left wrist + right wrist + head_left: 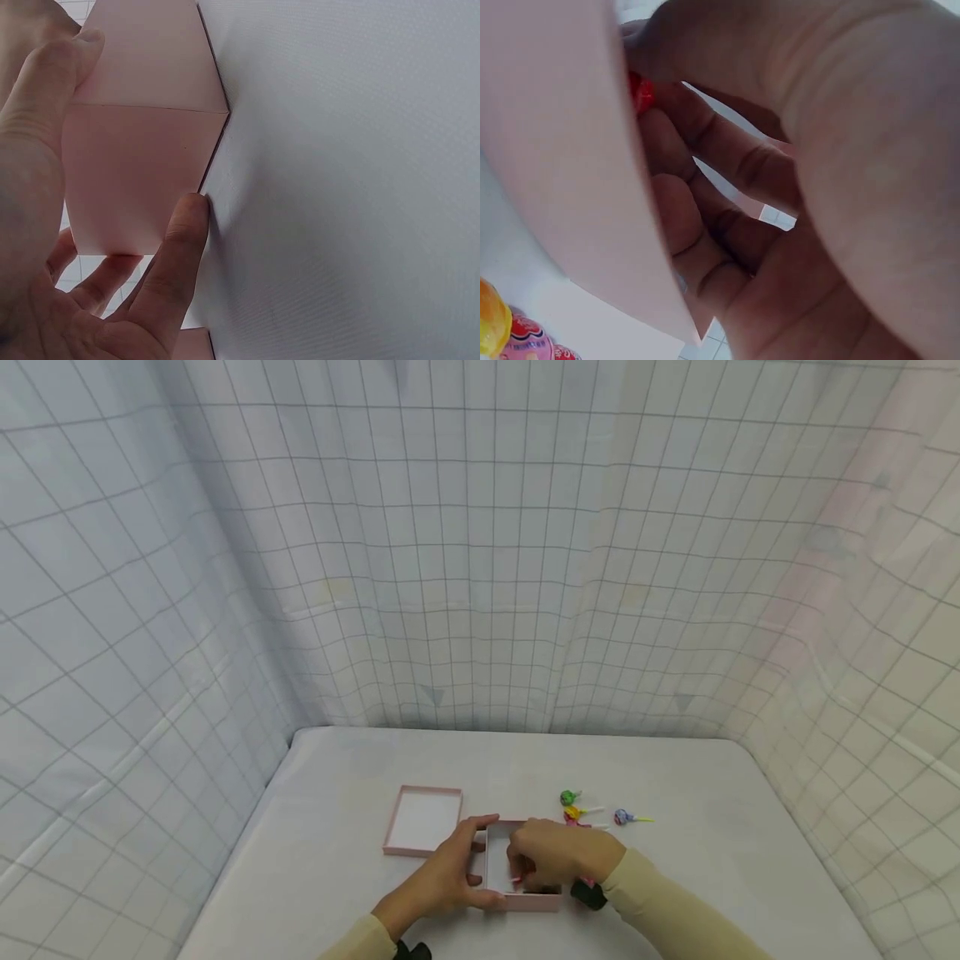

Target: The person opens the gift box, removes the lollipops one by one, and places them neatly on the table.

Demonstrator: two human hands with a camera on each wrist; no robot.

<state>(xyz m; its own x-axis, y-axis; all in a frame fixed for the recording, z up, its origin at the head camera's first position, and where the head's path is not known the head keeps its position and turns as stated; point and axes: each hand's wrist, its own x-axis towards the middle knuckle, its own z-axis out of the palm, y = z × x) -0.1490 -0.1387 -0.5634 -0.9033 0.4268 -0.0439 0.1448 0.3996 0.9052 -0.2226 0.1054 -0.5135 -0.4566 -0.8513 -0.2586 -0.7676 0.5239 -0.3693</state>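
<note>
A pink box (528, 903) with a white inside stands uncovered near the front of the table. My left hand (446, 872) grips it from the left, thumb on the near wall and fingers spread along the left side; the left wrist view shows a fingertip low on the pink wall (142, 165). Inside the box, my right hand (555, 850) has its fingers curled, pinching a lollipop with a red wrapper (640, 94) and a pale stick. Most of that lollipop is hidden by the fingers and the box wall.
The box's lid (426, 818) lies inside up, behind and left of the box. Right of the box are a green lollipop (567, 797), a yellow lollipop (573, 812), a blue lollipop (622, 817) and pink-red ones (526, 341). Gridded white curtains (465, 568) surround the table.
</note>
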